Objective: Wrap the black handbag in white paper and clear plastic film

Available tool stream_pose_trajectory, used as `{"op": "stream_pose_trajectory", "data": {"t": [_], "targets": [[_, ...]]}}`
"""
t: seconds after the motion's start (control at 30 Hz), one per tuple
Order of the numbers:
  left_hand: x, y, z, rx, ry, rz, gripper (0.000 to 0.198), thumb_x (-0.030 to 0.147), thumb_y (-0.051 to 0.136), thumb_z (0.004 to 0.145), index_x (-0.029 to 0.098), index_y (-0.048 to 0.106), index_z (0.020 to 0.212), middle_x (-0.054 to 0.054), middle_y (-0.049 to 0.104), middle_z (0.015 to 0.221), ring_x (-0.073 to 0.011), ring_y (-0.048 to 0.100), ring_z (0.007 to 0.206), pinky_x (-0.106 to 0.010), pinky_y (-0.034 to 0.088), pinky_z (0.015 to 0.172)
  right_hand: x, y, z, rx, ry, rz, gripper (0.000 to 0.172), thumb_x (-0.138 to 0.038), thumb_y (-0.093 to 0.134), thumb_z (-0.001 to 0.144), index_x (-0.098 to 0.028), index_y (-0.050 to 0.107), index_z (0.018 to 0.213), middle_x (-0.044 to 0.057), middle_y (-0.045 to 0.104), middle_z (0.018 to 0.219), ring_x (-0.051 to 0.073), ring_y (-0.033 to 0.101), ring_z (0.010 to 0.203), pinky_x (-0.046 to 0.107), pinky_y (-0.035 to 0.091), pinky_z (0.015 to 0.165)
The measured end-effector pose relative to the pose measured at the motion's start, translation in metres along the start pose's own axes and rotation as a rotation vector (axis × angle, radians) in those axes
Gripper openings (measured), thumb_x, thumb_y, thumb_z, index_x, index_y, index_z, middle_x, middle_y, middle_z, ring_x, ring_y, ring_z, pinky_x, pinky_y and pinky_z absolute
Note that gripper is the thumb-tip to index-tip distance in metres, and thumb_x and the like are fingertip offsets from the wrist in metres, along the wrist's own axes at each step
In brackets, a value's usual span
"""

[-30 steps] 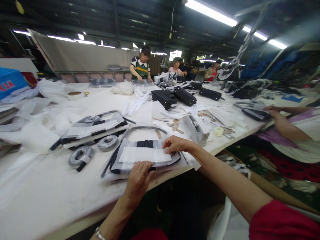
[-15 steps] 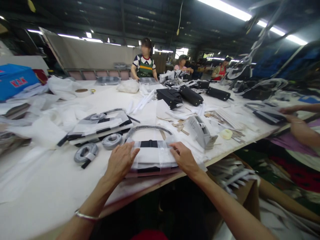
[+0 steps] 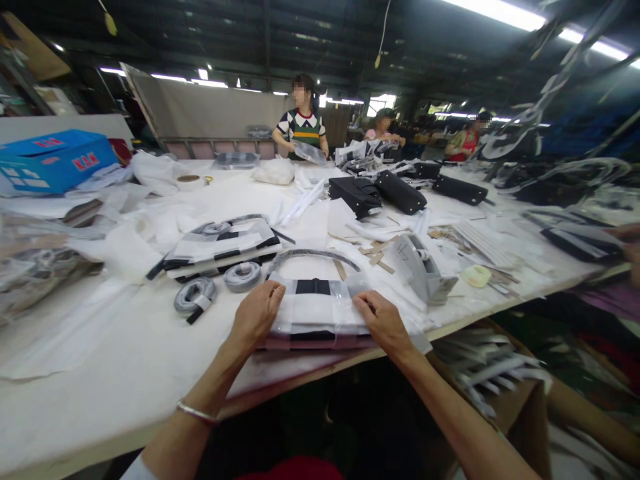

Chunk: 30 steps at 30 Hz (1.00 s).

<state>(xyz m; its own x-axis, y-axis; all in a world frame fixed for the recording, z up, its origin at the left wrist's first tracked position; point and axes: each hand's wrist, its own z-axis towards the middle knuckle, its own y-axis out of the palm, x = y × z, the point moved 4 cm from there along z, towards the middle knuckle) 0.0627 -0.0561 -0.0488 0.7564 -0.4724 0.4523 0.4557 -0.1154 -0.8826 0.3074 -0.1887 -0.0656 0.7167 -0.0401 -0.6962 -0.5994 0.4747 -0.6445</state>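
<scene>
A handbag (image 3: pixel 307 310) wrapped in white sheet and clear film lies at the table's near edge, its arched handle (image 3: pixel 320 253) standing up at the back. My left hand (image 3: pixel 257 312) is closed on the wrapping at the bag's left upper edge. On the opposite side, the fingers of my right hand (image 3: pixel 384 321) are curled and pinch the wrapping. Left of the bag lie two coiled grey wrapped straps, one coil (image 3: pixel 243 276) close by and another coil (image 3: pixel 195 298) farther out. Behind them rests a second wrapped bag (image 3: pixel 225 243).
A grey tape dispenser (image 3: pixel 423 270) stands right of the bag, near a yellowish tape roll (image 3: pixel 475 275). Black bags (image 3: pixel 354 195) lie farther back. A blue box (image 3: pixel 55 163) is at far left. Co-workers stand across the table; another person's hand is at right. A carton (image 3: pixel 520 400) sits below.
My fingers, spread flatter on the bag before, are now curled in and closed on its wrapping. The view has turned slightly left. The co-worker opposite has lifted a clear-wrapped item.
</scene>
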Motion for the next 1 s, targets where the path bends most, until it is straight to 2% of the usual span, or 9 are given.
{"op": "stream_pose_trajectory", "data": {"t": [0.1, 0.2, 0.33, 0.43, 0.5, 0.63, 0.77, 0.9, 1.0], "targets": [[-0.006, -0.001, 0.010, -0.142, -0.038, -0.050, 0.034, 0.032, 0.036, 0.094, 0.019, 0.056, 0.117, -0.010, 0.068, 0.108, -0.0255, 0.063, 0.100, -0.036, 0.044, 0.087, 0.003, -0.001, 0.002, -0.014, 0.004, 0.023, 0.021, -0.034, 0.050, 0.091, -0.021, 0.066, 0.088, 0.004, 0.069, 0.092, 0.021, 0.064, 0.090, 0.034, 0.047, 0.084], [-0.009, -0.007, 0.016, -0.282, -0.012, -0.091, 0.039, 0.028, 0.041, 0.087, 0.015, 0.053, 0.123, -0.010, 0.067, 0.099, -0.0242, 0.062, 0.090, -0.035, 0.045, 0.081, 0.000, -0.005, 0.004, -0.028, -0.020, 0.004, 0.019, -0.032, 0.052, 0.090, -0.021, 0.067, 0.091, 0.005, 0.070, 0.092, 0.022, 0.065, 0.088, 0.036, 0.050, 0.082], [-0.014, -0.015, 0.022, -0.414, 0.019, -0.254, 0.053, 0.035, 0.049, 0.080, 0.015, 0.050, 0.129, -0.006, 0.061, 0.091, -0.0207, 0.057, 0.077, -0.031, 0.043, 0.069, -0.039, -0.010, 0.003, 0.058, -0.246, -0.175, 0.023, -0.034, 0.059, 0.089, -0.019, 0.066, 0.105, 0.011, 0.069, 0.110, 0.028, 0.061, 0.106, 0.044, 0.048, 0.093], [-0.017, -0.012, 0.025, -0.435, -0.027, -0.468, 0.060, 0.039, 0.056, 0.074, 0.015, 0.049, 0.128, -0.004, 0.059, 0.090, -0.0181, 0.054, 0.073, -0.028, 0.041, 0.065, -0.081, 0.008, -0.003, -0.014, -0.462, -0.281, 0.029, -0.034, 0.071, 0.084, -0.020, 0.066, 0.108, 0.012, 0.066, 0.119, 0.030, 0.056, 0.116, 0.048, 0.044, 0.101], [-0.019, -0.006, 0.025, -0.446, -0.103, -0.605, 0.060, 0.040, 0.058, 0.072, 0.014, 0.048, 0.126, -0.003, 0.058, 0.086, -0.0166, 0.051, 0.069, -0.027, 0.038, 0.060, -0.096, 0.029, -0.005, -0.117, -0.514, -0.285, 0.039, -0.033, 0.076, 0.079, -0.019, 0.065, 0.113, 0.012, 0.064, 0.125, 0.031, 0.054, 0.121, 0.049, 0.042, 0.104], [-0.019, 0.002, 0.019, -0.480, -0.180, -0.731, 0.057, 0.039, 0.057, 0.072, 0.015, 0.047, 0.123, 0.000, 0.055, 0.077, -0.0150, 0.049, 0.065, -0.024, 0.036, 0.056, -0.089, 0.064, 0.000, -0.246, -0.406, -0.260, 0.060, -0.038, 0.076, 0.078, -0.016, 0.056, 0.130, 0.016, 0.056, 0.139, 0.032, 0.048, 0.132, 0.053, 0.037, 0.111], [-0.016, -0.001, 0.010, -0.533, -0.183, -0.840, 0.056, 0.037, 0.057, 0.072, 0.017, 0.048, 0.123, 0.000, 0.057, 0.082, -0.0151, 0.053, 0.069, -0.024, 0.041, 0.060, -0.075, 0.074, 0.002, -0.303, -0.361, -0.218, 0.077, -0.054, 0.078, 0.072, -0.016, 0.053, 0.134, 0.016, 0.055, 0.140, 0.034, 0.042, 0.137, 0.057, 0.032, 0.113], [-0.014, -0.006, 0.005, -0.484, 0.061, -0.629, 0.048, 0.045, 0.053, 0.080, 0.022, 0.055, 0.123, -0.005, 0.064, 0.112, -0.0219, 0.060, 0.101, -0.032, 0.049, 0.088, -0.079, 0.071, -0.001, -0.255, -0.378, -0.231, 0.082, -0.067, 0.076, 0.065, -0.017, 0.057, 0.127, 0.015, 0.063, 0.127, 0.034, 0.050, 0.127, 0.056, 0.030, 0.113], [-0.021, -0.004, 0.005, -0.262, 0.175, -0.431, 0.046, 0.051, 0.048, 0.083, 0.022, 0.060, 0.117, -0.008, 0.065, 0.123, -0.0264, 0.059, 0.116, -0.038, 0.045, 0.103, -0.088, 0.074, -0.003, -0.215, -0.431, -0.317, 0.077, -0.076, 0.067, 0.068, -0.017, 0.061, 0.117, 0.011, 0.068, 0.111, 0.029, 0.058, 0.110, 0.053, 0.034, 0.110]]}}
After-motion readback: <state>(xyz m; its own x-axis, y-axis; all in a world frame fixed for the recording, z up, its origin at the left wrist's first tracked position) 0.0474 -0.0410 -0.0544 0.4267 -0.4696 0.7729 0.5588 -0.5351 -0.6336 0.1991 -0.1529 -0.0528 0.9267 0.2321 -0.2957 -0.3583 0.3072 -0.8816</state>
